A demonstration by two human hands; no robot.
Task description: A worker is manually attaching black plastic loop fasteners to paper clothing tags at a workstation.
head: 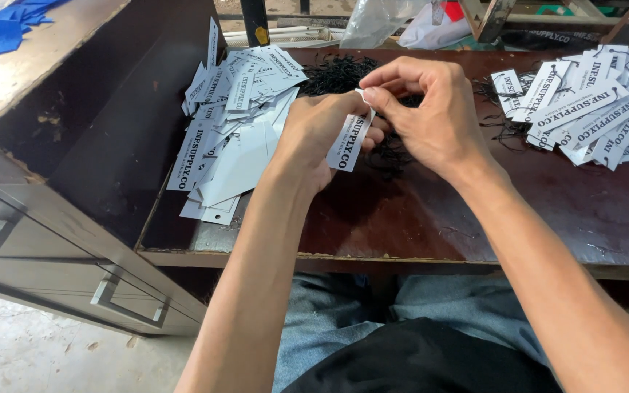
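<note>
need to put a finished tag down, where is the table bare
Bare wood runs along the table's near edge, below both hands, and between the right hand and the right tag pile. Crowded: the left tag pile and black strings behind the hands.

Your right hand (431, 116) covers the middle of the black string heap (336, 73), and your left hand (322, 131) hides the upper end of the white tag (349, 142) it pinches. The right tag pile (584, 109) runs off the picture's edge. Your fingertips' grip on any string is too small to tell.
</note>
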